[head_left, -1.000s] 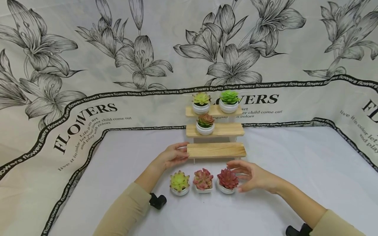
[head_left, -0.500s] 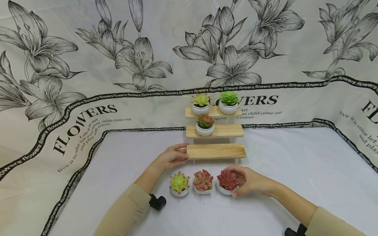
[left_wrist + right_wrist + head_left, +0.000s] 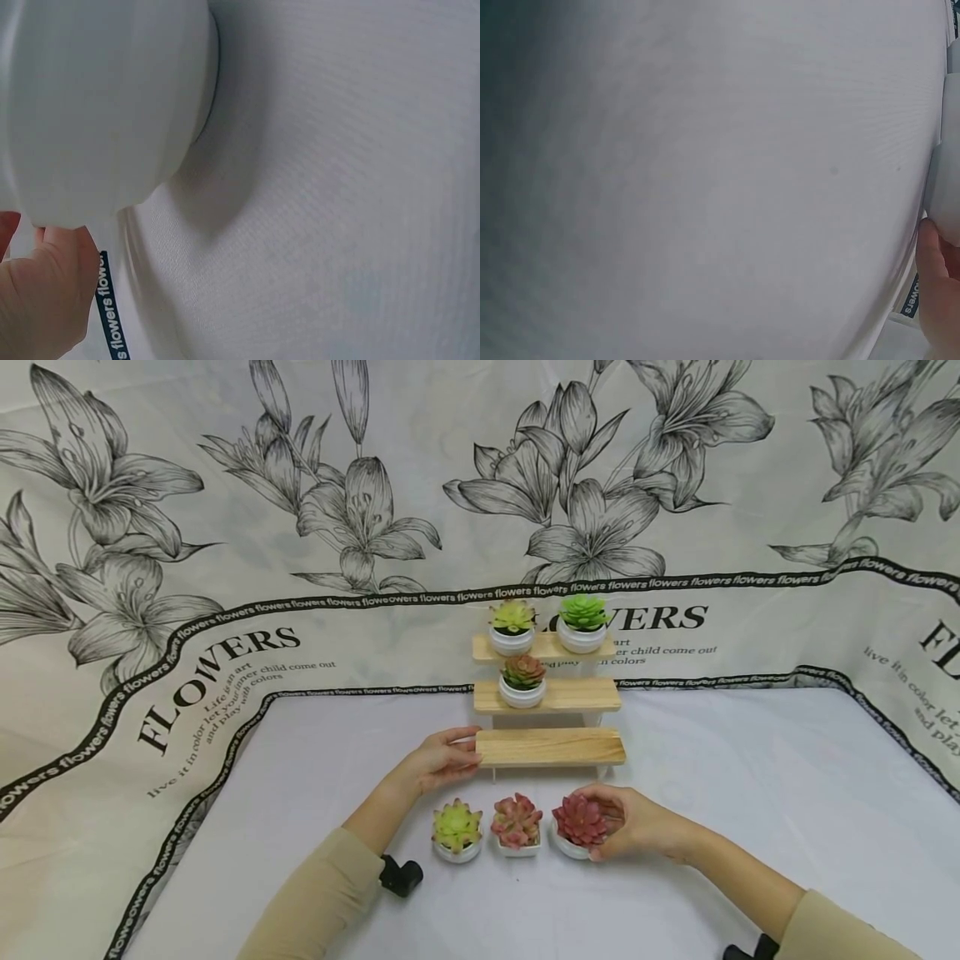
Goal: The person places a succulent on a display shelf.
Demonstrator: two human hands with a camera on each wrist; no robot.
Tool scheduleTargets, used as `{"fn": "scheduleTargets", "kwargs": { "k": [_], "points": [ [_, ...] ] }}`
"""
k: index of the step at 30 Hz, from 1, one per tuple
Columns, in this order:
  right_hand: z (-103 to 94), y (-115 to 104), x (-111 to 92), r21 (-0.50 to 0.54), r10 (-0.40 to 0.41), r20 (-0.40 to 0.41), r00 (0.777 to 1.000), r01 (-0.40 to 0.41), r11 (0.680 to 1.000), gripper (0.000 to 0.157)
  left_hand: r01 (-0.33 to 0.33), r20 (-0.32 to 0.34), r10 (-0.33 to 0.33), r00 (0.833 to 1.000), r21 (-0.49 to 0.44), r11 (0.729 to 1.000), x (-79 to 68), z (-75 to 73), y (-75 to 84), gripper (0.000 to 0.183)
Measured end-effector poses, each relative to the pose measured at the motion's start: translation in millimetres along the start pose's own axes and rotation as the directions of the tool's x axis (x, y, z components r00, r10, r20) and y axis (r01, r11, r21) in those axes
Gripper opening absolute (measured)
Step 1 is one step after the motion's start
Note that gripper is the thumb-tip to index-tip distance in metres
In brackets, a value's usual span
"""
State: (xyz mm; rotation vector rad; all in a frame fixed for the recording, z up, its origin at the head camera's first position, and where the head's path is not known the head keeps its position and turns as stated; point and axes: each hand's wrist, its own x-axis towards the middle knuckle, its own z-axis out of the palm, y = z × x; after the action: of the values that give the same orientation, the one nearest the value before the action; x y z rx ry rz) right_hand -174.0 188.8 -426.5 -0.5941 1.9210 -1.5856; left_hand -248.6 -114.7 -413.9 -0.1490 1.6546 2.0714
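My right hand (image 3: 651,828) grips the potted dark red succulent (image 3: 581,820), thumb at the front and fingers round the far side. In the right wrist view, my thumb touches the white pot (image 3: 946,172) at the right edge. My left hand (image 3: 442,758) holds the left end of the lowest board of a three-step wooden plant stand (image 3: 551,747). A white pot (image 3: 97,97) fills the upper left of the left wrist view, hiding part of that hand. Left of the dark red plant stand a pink succulent (image 3: 517,822) and a yellow-green succulent (image 3: 457,828), both in white pots.
On the stand's middle step is a reddish-brown succulent (image 3: 523,681). Its top step bears a yellow-green succulent (image 3: 512,625) and a bright green one (image 3: 582,621). A flower-printed cloth (image 3: 375,643) hangs behind the white table (image 3: 360,727).
My right hand has moved left and closed round the dark red succulent's pot, which stays in the row. The left hand keeps its place at the stand.
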Motion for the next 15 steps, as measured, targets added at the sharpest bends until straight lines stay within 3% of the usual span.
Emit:
{"fn": "scheduleTargets", "kwargs": {
  "k": [15],
  "points": [
    [-1.4,0.0,-4.2,-0.015,-0.021,-0.020,1.000,0.021,1.000,0.074,-0.010,0.000,0.010,1.000,0.009,1.000,1.0,-0.1,-2.3,0.057]
  ]
}}
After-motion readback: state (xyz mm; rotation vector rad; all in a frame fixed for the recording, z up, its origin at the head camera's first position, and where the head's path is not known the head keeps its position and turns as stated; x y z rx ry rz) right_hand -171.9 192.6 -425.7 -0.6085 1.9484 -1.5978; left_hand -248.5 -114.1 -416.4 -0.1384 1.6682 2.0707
